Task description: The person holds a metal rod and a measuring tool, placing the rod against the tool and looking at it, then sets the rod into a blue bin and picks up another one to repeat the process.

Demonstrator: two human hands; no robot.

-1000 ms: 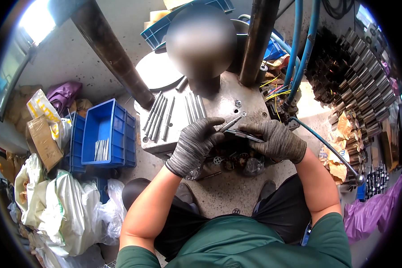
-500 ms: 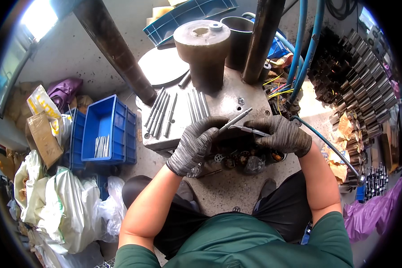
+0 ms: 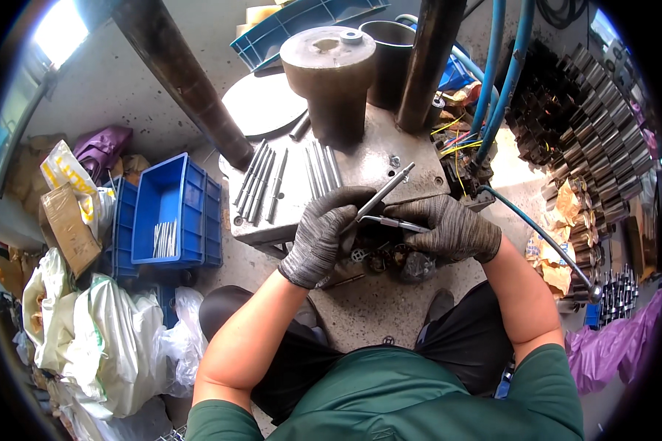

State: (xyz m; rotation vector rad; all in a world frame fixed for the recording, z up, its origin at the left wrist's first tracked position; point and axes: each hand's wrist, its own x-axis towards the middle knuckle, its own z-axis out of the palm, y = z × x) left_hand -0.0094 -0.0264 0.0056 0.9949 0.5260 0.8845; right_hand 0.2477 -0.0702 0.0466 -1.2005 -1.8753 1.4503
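Note:
Both hands wear grey knit gloves. My left hand [image 3: 327, 231] grips a slim metal rod [image 3: 387, 188] that points up and to the right. My right hand [image 3: 449, 228] holds a thin pointed metal tool [image 3: 390, 221] whose tip meets the rod near my left fingers. Both hands hover over the front edge of a grey metal work plate [image 3: 368, 167]. Several more rods [image 3: 261, 184] lie in rows on the plate to the left. A thick metal cylinder [image 3: 331, 77] stands at the back of the plate.
A blue crate [image 3: 171, 209] holding a few rods sits on the floor at left, beside cardboard and white plastic bags [image 3: 103, 338]. Stacked metal parts [image 3: 588, 132] fill the right side. Blue hoses [image 3: 496, 81] and two dark posts rise around the plate.
The rod and both hands have stayed nearly in place. The view has shifted slightly, so the cylinder behind the plate now shows fully.

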